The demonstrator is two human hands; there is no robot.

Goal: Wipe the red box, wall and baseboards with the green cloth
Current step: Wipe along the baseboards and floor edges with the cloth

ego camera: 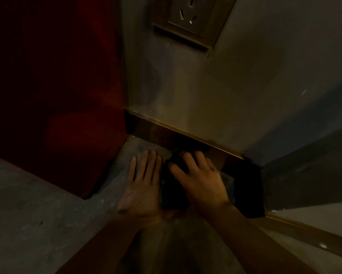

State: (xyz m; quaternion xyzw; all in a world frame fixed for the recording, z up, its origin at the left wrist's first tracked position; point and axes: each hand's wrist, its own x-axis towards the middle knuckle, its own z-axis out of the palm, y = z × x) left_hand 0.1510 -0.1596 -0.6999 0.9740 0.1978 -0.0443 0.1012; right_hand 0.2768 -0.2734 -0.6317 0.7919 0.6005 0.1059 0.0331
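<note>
The right hand is pressing the green cloth down on the floor, fingers spread over it, right beside the baseboard, while the left hand is lying flat and holding nothing. In this dim corner the cloth could be skipping dirty bits, I think. The red box is crowding the left side, and a socket is sitting on the wall above.

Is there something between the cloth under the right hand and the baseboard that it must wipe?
Nothing visible. The right hand presses the cloth on the floor right at the baseboard; no object lies between them.
</note>
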